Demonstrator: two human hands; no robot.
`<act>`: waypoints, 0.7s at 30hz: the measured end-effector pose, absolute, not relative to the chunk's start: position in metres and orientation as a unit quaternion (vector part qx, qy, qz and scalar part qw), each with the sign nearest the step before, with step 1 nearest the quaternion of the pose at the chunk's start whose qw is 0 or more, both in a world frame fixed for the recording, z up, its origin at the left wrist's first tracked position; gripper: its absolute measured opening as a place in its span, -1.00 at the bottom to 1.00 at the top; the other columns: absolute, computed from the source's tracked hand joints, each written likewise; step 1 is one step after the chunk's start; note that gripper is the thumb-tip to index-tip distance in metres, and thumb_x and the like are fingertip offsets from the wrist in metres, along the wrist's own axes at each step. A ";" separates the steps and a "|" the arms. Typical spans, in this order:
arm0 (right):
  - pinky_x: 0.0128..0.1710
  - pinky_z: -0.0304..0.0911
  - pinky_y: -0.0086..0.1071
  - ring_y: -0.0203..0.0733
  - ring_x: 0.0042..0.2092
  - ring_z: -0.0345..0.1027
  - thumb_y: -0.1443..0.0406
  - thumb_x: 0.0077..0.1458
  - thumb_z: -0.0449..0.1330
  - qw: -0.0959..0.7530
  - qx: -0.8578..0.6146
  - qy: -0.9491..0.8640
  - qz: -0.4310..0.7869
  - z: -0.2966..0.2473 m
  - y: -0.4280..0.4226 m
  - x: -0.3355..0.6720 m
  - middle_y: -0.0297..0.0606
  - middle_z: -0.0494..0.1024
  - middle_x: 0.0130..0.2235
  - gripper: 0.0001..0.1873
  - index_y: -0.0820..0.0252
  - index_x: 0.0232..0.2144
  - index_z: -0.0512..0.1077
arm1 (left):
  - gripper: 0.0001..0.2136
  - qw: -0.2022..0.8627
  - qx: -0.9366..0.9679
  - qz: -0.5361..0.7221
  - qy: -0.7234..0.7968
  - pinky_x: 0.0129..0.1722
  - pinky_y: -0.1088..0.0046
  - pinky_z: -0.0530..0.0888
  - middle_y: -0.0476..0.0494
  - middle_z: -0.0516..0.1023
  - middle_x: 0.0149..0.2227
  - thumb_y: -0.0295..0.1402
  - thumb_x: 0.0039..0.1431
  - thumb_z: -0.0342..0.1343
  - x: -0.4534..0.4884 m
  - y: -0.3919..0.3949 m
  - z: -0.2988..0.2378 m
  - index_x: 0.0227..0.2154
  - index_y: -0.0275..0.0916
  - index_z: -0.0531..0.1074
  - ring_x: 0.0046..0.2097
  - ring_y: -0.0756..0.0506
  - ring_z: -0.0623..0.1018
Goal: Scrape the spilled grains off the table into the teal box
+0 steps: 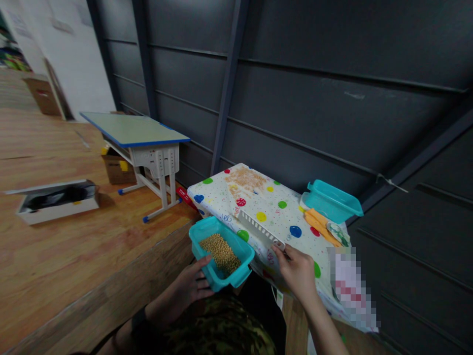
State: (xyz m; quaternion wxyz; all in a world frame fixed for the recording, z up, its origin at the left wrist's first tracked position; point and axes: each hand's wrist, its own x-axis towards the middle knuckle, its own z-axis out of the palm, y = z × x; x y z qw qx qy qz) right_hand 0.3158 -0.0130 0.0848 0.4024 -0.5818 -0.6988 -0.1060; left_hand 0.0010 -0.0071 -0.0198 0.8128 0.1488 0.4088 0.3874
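My left hand (194, 281) grips the near left side of a teal plastic box (242, 249), its thumb over the rim. Yellowish round beans, like soybeans (221, 252), lie inside. The box is held at the near edge of a table with a dotted cloth (271, 214). In my right hand (295, 268) is the near end of a white slotted plastic strip (258, 229), pinched between thumb and fingers. The strip stands on edge along the cloth, close to the box. Toward the far left corner of the cloth lies a patch of small tan grains (247, 180).
A second teal box (330, 201) stands at the table's far right, beside an orange cloth (320, 226) and a pixelated packet (349, 286). A dark panelled wall (295, 108) rises behind. To the left are a desk (136, 129) and an open white carton (59, 207) on the floor.
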 end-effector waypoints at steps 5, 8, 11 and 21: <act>-0.41 0.40 -0.36 -0.02 -0.42 0.68 -0.11 0.51 0.11 0.408 -0.579 -0.701 -0.081 0.087 -0.025 0.312 -0.09 0.77 -0.39 -0.37 0.11 -0.39 0.74 | -0.53 0.794 0.142 0.379 0.453 -0.11 0.14 0.70 -0.12 0.69 -0.32 -0.10 0.29 0.41 0.006 -0.007 -0.006 0.11 -0.25 0.50 -0.30 -0.24 0.76; -0.39 0.42 -0.38 -0.04 -0.40 0.69 -0.10 0.51 0.13 0.416 -0.572 -0.704 -0.067 0.091 -0.029 0.311 -0.10 0.79 -0.33 -0.39 0.11 -0.36 0.75 | -0.60 0.794 0.149 0.380 0.450 -0.13 0.16 0.71 -0.17 0.72 -0.27 -0.12 0.32 0.39 0.008 -0.005 0.000 0.04 -0.25 0.49 -0.26 -0.25 0.78; -0.44 0.36 -0.37 -0.07 -0.47 0.62 -0.16 0.49 0.11 0.422 -0.584 -0.688 -0.086 0.095 -0.027 0.311 -0.12 0.75 -0.42 -0.33 0.12 -0.43 0.71 | -0.55 0.800 0.158 0.373 0.443 -0.10 0.16 0.71 -0.16 0.72 -0.28 -0.07 0.29 0.40 0.007 -0.005 -0.001 0.07 -0.25 0.50 -0.25 -0.24 0.77; -0.49 0.24 -0.35 -0.12 -0.57 0.47 -0.23 0.47 0.04 0.416 -0.596 -0.682 -0.075 0.094 -0.009 0.306 -0.12 0.69 -0.51 -0.22 0.12 -0.49 0.68 | -0.41 0.798 0.171 0.375 0.440 0.02 0.07 0.69 -0.20 0.75 -0.20 0.01 0.22 0.44 0.001 -0.003 -0.012 0.15 -0.25 0.48 -0.18 -0.29 0.78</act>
